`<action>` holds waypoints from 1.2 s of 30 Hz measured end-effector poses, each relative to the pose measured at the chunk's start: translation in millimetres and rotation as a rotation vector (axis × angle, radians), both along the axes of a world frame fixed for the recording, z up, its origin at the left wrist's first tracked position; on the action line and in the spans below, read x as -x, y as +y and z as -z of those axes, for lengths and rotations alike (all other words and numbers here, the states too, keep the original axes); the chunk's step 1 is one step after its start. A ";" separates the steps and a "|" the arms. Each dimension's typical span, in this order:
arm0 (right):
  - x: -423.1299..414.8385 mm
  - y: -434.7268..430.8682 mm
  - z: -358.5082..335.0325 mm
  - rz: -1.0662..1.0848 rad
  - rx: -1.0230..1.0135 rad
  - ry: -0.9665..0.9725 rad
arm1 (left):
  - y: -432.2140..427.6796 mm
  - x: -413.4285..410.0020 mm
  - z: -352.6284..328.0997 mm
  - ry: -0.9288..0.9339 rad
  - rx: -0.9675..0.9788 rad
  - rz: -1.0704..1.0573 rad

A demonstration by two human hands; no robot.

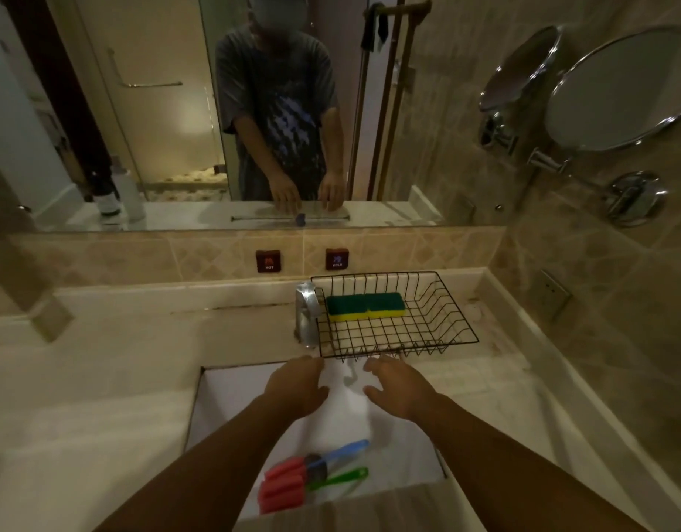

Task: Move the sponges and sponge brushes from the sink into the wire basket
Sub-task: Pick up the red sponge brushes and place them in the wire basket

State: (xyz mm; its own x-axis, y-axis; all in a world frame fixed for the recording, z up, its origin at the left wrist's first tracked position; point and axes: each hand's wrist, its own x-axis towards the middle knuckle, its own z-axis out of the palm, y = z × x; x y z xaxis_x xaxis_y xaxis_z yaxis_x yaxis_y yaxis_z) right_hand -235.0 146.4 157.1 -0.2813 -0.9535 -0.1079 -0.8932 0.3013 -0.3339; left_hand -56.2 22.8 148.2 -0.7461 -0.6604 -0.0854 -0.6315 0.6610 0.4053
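Green-and-yellow sponges (365,307) already lying in the wire basket (446,301), two side by side and touching, near the back wall of the basket, on the counter behind the sink (216,408). Still down in the white sink, near its front edge: two sponge brushes with red foam heads, one on a blue handle (344,451), the other on a green handle (340,479), lying close together with heads pointing left. So roughly half done by the look of it: sponges placed, brushes left to fetch.

Left hand (296,385) and right hand (394,385) both hovering over the far part of the sink, just in front of the basket's near rim, palms down, fingers loosely spread, nothing gripped in either. Well apart from the brushes, which sit below the forearms, closer to the body.

Hard to settle: whether any more sponges rest under the forearms or along the sink's hidden near wall; the right forearm covers part of the basin. Foam heads run together, so exact count of heads unclear beyond the two handles. Chrome tap (306,312) just left of the basket, touching or nearly so, not possible to say which. Mirror above repeating both hands open, dimly. Lighting low, edges of the view soft and bent.
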 end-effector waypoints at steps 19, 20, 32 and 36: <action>-44.6 19.2 100.8 -0.110 -0.229 -0.198 | 54.6 -37.7 76.2 -0.254 -0.265 -0.083; -45.6 20.7 106.7 -0.117 -0.233 -0.203 | 56.2 -37.4 79.1 -0.253 -0.283 -0.089; -36.8 9.0 167.7 -0.090 -0.295 -0.291 | 55.5 -23.5 121.9 -0.300 -0.380 -0.106; -35.7 1.3 188.5 -0.055 -0.248 -0.276 | 55.7 -21.9 145.8 -0.311 -0.339 -0.052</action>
